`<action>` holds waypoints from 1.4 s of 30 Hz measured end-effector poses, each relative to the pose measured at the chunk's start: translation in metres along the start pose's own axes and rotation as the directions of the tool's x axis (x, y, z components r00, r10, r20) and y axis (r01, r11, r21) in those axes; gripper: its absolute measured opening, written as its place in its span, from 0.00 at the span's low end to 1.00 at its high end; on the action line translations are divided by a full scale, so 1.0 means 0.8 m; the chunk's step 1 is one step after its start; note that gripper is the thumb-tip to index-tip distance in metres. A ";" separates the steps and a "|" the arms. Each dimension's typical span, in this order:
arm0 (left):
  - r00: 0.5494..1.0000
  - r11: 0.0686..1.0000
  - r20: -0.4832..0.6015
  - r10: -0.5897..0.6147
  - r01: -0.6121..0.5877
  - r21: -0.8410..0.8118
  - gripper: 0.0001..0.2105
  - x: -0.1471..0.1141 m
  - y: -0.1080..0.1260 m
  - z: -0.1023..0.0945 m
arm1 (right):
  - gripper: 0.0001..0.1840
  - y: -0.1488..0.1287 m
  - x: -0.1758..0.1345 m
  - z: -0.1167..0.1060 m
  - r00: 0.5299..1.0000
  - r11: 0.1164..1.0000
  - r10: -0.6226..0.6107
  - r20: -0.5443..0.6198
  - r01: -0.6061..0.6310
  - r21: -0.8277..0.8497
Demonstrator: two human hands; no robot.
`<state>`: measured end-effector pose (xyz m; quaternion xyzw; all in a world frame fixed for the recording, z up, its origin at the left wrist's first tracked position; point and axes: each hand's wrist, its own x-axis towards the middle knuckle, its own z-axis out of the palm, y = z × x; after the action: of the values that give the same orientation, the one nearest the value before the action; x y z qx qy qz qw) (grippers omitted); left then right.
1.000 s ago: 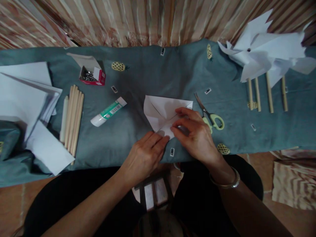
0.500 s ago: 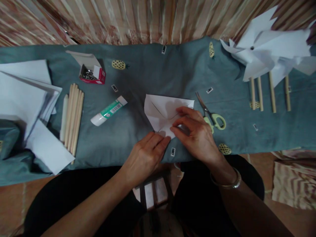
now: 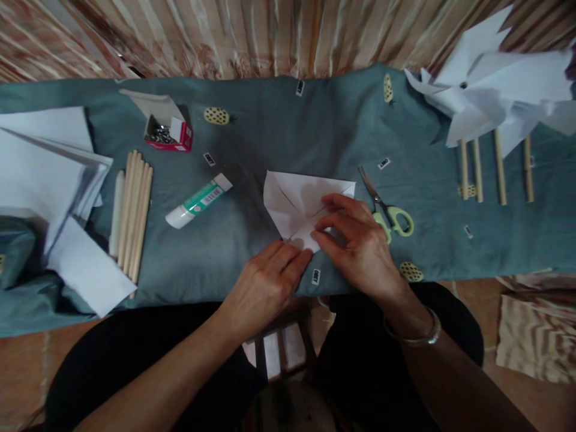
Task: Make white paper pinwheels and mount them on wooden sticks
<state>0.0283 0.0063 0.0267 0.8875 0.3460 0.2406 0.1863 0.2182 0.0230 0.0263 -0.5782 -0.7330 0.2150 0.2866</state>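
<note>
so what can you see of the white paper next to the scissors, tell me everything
The white paper looks thin and plain. Dark diagonal lines, slits or creases, run inward from its two far corners. It lies on the teal tablecloth, left of the scissors. The left grip touches its near end, the right grip its right part, hiding some of it.

The curtain (image 3: 270, 36) and pineapple-print tablecloth (image 3: 270, 129) suggest a home.
</note>
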 end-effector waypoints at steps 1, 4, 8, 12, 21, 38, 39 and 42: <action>1.000 1.000 0.004 -0.002 0.002 -0.001 0.11 0.000 0.000 0.000 | 0.08 -0.001 0.000 0.000 1.000 1.000 -0.007 0.006 0.007 -0.003; 1.000 1.000 0.010 -0.011 0.011 -0.006 0.11 0.000 0.000 0.000 | 0.11 -0.004 -0.001 -0.001 0.999 0.999 -0.033 0.037 0.034 -0.011; 1.000 1.000 0.006 -0.012 0.012 0.006 0.11 0.000 0.000 0.001 | 0.15 -0.006 -0.002 0.000 0.996 0.997 -0.061 0.062 0.063 -0.034; 1.000 1.000 0.008 -0.020 0.020 0.002 0.10 0.000 0.000 0.001 | 0.17 -0.004 -0.004 0.003 0.992 0.992 -0.093 0.086 0.100 -0.079; 0.999 0.999 0.029 -0.031 0.032 -0.025 0.10 0.003 0.002 -0.002 | 0.19 -0.006 -0.021 0.023 0.994 0.983 -0.097 0.050 0.103 -0.151; 0.999 0.999 0.003 -0.035 0.034 0.041 0.10 0.003 0.001 0.001 | 0.25 0.016 0.013 -0.011 0.994 0.980 -0.108 -0.022 0.103 -0.173; 1.000 0.999 0.005 -0.027 0.027 0.046 0.10 0.003 0.001 0.001 | 0.26 0.020 0.020 -0.013 0.996 0.976 -0.091 -0.028 0.083 -0.202; 1.000 0.998 0.024 -0.012 0.010 0.064 0.09 0.004 -0.003 -0.004 | 0.27 0.030 0.034 -0.016 0.999 0.967 -0.041 -0.013 0.037 -0.252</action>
<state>0.0272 0.0106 0.0295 0.8939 0.3563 0.2178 0.1633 0.2390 0.0549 0.0250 -0.5973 -0.7630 0.1094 0.2215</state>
